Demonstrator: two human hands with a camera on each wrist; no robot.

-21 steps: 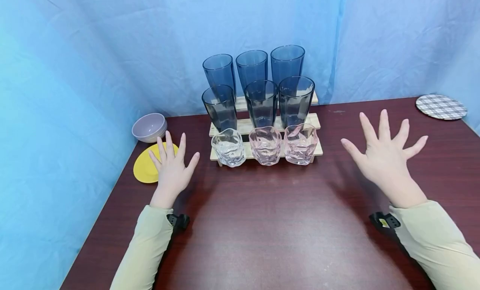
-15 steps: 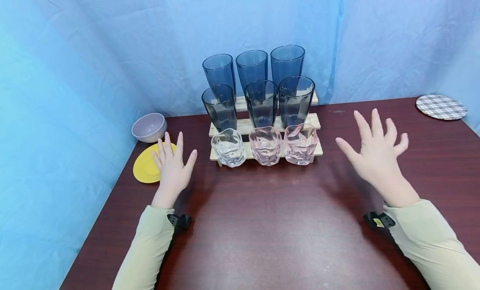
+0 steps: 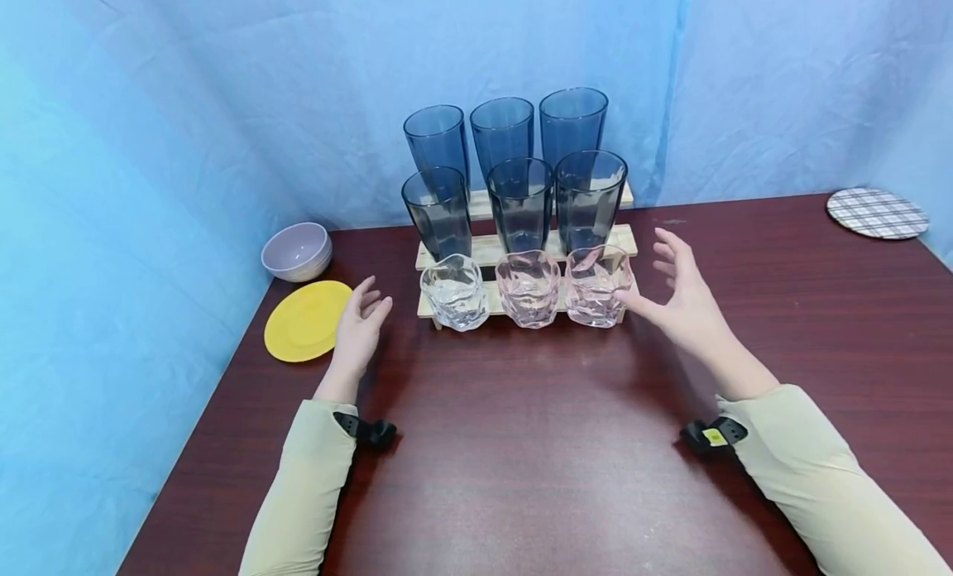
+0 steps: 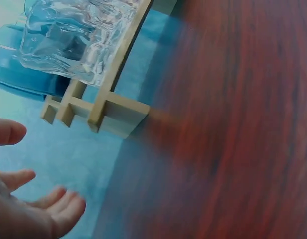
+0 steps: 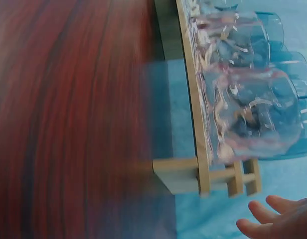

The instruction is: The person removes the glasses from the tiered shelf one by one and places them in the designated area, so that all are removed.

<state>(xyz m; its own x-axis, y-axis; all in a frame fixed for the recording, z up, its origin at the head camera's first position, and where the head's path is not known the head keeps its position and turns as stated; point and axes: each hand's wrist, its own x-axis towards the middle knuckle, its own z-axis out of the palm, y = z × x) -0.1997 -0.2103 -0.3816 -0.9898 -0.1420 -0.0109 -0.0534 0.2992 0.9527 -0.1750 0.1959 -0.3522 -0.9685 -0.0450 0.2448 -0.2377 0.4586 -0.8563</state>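
Observation:
My right hand (image 3: 688,307) holds nothing, fingers loosely bent and thumb apart; its thumb tip overlaps the edge of the right pink short glass (image 3: 596,290) in the head view. Beside the rack's left end is my left hand (image 3: 357,332), empty, with fingers slightly bent. A three-step wooden rack (image 3: 487,252) bears the glasses. On its lowest step stand a clear short glass (image 3: 454,295), another pink glass (image 3: 529,293) and the right pink one. Several tall blue-grey tumblers (image 3: 438,220) fill the upper steps. The right wrist view shows the pink glass (image 5: 253,112) above the right fingers (image 5: 263,214).
To the left, a yellow plate (image 3: 301,324) lies in front of a lilac bowl (image 3: 296,253). A checked round mat (image 3: 877,213) lies at the far right of the dark red table (image 3: 536,460). A blue curtain (image 3: 335,88) hangs behind and on the left.
My right hand has moved left toward the right pink glass, its spread fingers bending. My left hand has shifted slightly right, off the yellow plate in the head view, fingers drawing together.

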